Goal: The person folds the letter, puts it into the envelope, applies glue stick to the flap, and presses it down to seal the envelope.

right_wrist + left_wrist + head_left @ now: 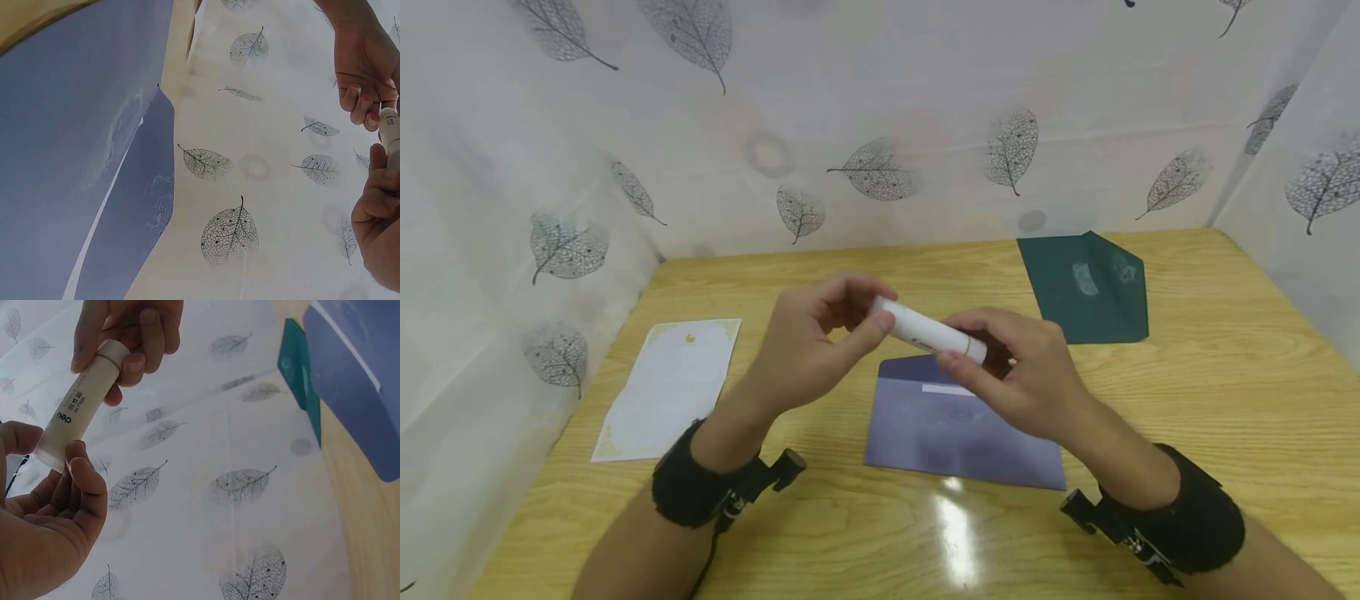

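In the head view, the left hand (811,346) and right hand (1028,367) pinch opposite ends of a white glue stick (921,328); beneath the grip lies a purple envelope (955,437), beyond it rightward a green envelope (1112,308), leftward a gold-bordered paper (673,387). The left wrist view shows "deli" lettering (64,417) between both grips. In the right wrist view, whitish smears (120,132) mark the purple envelope, apart from the grip.
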Demonstrator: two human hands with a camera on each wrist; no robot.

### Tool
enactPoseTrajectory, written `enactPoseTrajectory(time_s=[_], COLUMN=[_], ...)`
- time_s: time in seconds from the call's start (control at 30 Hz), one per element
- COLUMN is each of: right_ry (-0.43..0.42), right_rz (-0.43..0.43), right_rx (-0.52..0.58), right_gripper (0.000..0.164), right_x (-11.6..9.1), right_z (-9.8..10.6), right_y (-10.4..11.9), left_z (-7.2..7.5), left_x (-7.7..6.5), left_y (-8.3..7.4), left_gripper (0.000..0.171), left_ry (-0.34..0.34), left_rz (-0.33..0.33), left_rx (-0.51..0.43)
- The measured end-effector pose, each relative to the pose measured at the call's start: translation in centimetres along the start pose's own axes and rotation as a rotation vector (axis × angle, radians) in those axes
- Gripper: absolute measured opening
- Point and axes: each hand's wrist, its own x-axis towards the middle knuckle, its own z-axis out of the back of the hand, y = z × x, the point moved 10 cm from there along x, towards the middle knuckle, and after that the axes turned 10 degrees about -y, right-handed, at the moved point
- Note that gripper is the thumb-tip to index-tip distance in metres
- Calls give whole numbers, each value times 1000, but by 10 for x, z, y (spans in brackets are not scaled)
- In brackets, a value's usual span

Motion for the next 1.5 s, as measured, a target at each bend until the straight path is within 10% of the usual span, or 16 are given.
enactPoseTrajectory(time_s=[0.33,0.73,1.23,1.5], right_ry=[-71,-8,155,428], right_rz=[21,32,123,-130], right_rx=[-40,-137,-451,-638], right_gripper=[29,8,15,14], right_x=[-1,-1,-10,-21], right_z=[8,1,-16,-28], right_y=[-3,-9,-22,-56], left_z=[33,42,46,47], left_x=[12,22,24,22], left_y=[12,54,96,112], left_gripper=[15,16,29,30], left_ry=[-157,-177,-66,37], left_rz=[-34,-45,66,139], left_rx=[190,471,816,944])
